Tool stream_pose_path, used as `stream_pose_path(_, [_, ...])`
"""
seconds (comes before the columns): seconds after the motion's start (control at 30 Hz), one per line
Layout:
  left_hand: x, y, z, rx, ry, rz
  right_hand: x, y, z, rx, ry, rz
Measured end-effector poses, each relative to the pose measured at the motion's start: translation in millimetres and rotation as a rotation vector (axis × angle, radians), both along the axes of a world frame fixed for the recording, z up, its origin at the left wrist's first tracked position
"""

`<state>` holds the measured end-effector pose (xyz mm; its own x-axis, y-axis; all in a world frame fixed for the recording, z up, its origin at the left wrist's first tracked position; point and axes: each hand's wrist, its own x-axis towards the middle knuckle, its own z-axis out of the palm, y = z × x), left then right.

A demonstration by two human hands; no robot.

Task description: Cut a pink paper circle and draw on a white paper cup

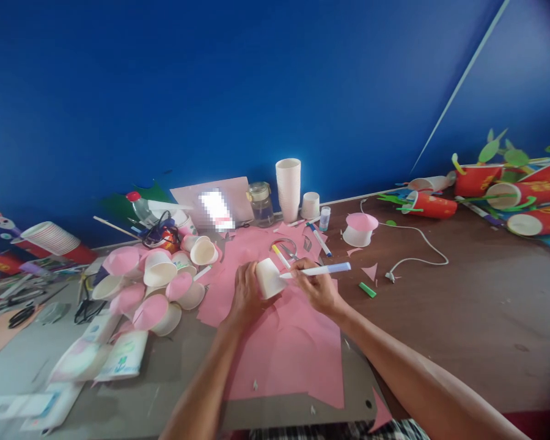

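In my left hand (247, 291) is a small white paper cup (270, 278), tipped on its side above pink paper (286, 360). My right hand (318, 288) grips a white marker (323, 270) with a bluish end pointing right. The marker's left tip is at the cup's side; whether it touches I cannot tell. Behind the cup lie a marker with a yellow end (281, 256) and a pair of scissors (289, 250). A blue-capped marker (321, 239) rests farther back. To the right is a green marker cap (367, 289).
Several paper cups with pink paper discs (153, 311) crowd the left. A tall cup stack (288, 190), a glass jar (261, 205) and a lit phone (217, 209) stand along the wall. A pink-topped cup (358, 230), a white cable (433, 241) and red cups (428, 205) are on the right.
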<state>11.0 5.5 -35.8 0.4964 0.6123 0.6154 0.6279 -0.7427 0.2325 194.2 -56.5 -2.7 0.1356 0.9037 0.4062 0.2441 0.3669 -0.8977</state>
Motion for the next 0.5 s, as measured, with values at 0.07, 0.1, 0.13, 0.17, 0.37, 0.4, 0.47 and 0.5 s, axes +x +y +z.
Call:
stream_pose_path(0.07, [0.0, -0.1, 0.1, 0.005, -0.003, 0.0, -1.1, -0.8, 0.4, 0.02, -0.04, 0.052])
stream_pose_path(0.1, [-0.1, -0.1, 0.1, 0.005, -0.004, 0.007, -1.8, -1.1, 0.6, 0.028, -0.074, 0.063])
stream_pose_path(0.13, [-0.1, -0.2, 0.0, 0.005, -0.004, 0.014, -2.2, -1.2, 0.7, 0.03, -0.107, 0.055])
stream_pose_path(0.17, [-0.2, -0.2, -0.1, 0.004, -0.001, 0.019, -2.4, -1.2, 0.7, 0.029, -0.127, 0.029])
stream_pose_path(0.37, [-0.3, -0.7, 0.0, -0.007, 0.013, 0.01, 0.1, -1.8, -1.4, 0.013, -0.066, 0.015])
stream_pose_path(0.4, [-0.1, -0.8, 0.3, -0.008, 0.009, 0.012, 0.2, -2.0, -1.6, 0.016, -0.083, 0.03])
stream_pose_path(0.47, [0.4, -0.8, 0.7, -0.012, 0.002, 0.018, 0.2, -2.2, -1.5, 0.021, -0.113, 0.012])
stream_pose_path(0.5, [0.6, -0.8, 0.9, -0.014, -0.001, 0.021, 0.1, -2.2, -1.2, 0.02, -0.105, -0.01])
